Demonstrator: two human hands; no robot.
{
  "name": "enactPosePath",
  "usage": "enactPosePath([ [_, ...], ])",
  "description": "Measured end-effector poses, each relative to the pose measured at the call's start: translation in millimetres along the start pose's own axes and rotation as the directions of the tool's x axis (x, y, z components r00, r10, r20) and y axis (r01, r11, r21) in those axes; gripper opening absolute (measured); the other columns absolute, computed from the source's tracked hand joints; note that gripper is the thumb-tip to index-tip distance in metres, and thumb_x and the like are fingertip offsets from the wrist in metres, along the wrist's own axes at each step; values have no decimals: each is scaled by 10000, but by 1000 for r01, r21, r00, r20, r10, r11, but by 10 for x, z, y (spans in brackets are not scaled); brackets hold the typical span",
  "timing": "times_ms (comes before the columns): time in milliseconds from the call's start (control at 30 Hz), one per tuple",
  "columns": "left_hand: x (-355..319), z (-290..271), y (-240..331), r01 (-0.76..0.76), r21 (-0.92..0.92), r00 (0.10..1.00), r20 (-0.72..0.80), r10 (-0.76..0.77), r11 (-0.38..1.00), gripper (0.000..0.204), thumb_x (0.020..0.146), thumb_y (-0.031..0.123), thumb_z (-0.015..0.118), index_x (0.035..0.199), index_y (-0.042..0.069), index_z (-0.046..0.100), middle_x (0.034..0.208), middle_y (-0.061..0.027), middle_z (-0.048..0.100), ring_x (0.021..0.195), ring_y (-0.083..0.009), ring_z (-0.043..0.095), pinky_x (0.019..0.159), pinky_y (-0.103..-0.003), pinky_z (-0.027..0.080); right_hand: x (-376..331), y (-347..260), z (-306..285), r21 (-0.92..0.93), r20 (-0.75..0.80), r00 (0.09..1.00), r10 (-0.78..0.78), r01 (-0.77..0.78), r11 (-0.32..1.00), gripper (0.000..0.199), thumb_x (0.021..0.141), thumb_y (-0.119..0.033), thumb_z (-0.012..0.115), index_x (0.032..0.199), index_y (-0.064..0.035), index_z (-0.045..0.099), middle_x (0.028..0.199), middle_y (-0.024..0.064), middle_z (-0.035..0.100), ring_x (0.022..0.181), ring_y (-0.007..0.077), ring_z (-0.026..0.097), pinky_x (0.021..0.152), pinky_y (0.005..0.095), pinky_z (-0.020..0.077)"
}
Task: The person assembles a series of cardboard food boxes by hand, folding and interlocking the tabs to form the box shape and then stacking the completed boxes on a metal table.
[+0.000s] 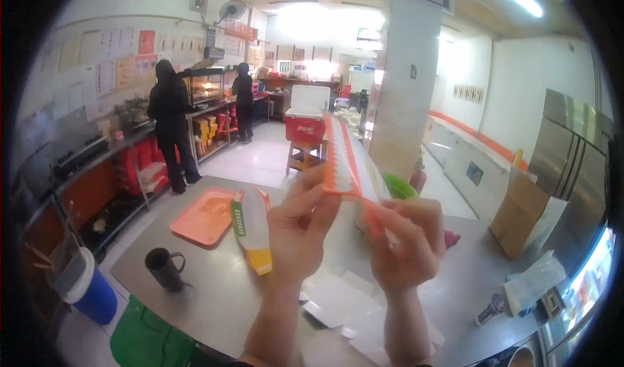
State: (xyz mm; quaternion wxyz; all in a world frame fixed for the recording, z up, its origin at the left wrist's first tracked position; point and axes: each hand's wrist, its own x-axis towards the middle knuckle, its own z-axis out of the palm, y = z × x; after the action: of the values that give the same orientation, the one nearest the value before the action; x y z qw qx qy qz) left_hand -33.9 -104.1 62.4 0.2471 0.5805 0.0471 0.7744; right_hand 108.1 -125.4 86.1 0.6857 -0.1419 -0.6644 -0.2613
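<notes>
Carton near left hand; gap until mug (upright).

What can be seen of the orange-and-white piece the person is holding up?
The orange-and-white piece is long and narrow, with orange bands, a row of white zigzag points running lengthwise and a plain pale side toward the right. It looks like thin card, though blur hides finer detail. It is held above the grey table, its far end pointing away. The left hand pinches the near end's left side; the right hand grips near its right corner.
</notes>
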Motion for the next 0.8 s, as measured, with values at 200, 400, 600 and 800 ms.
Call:
enactPosePath([
  [200, -24, 39, -358, 216, 19, 975, -64, -214, 976, 275, 932, -43, 733, 1207, -48, 723, 1099, -128, 764, 961, -146, 717, 861, -254, 577, -118, 186, 178, 119, 153, 926, 345, -364, 924, 166, 800, 17, 831, 849, -40, 683, 797, 74, 622, 709, 202, 624, 650, 310, 490],
  [400, -44, 39, -527, 251, -175, 962, -63, -266, 952, 200, 927, -67, 728, 1127, -50, 739, 1073, -153, 772, 955, -174, 748, 874, -291, 622, -148, 341, 73, 58, 182, 855, 486, -503, 863, 84, 864, -14, 790, 920, 4, 730, 857, 91, 709, 771, 177, 675, 745, 299, 513],
  [600, -34, 14, -535, 259, -59, 966, 35, -257, 964, 129, 908, -58, 757, 1036, -44, 756, 966, -128, 784, 902, -148, 752, 828, -245, 604, -131, 463, -28, 189, 257, 789, 558, -607, 772, 94, 851, -35, 805, 925, -4, 755, 849, 73, 699, 799, 147, 640, 756, 287, 495],
  [800, -14, -5, -643, 303, -131, 953, 42, -300, 944, 103, 914, -48, 753, 1007, -38, 712, 980, -135, 777, 945, -168, 752, 886, -271, 604, -136, 482, -33, 100, 314, 791, 525, -577, 811, 83, 899, -19, 769, 981, -13, 780, 935, 68, 724, 864, 131, 640, 824, 284, 499],
])
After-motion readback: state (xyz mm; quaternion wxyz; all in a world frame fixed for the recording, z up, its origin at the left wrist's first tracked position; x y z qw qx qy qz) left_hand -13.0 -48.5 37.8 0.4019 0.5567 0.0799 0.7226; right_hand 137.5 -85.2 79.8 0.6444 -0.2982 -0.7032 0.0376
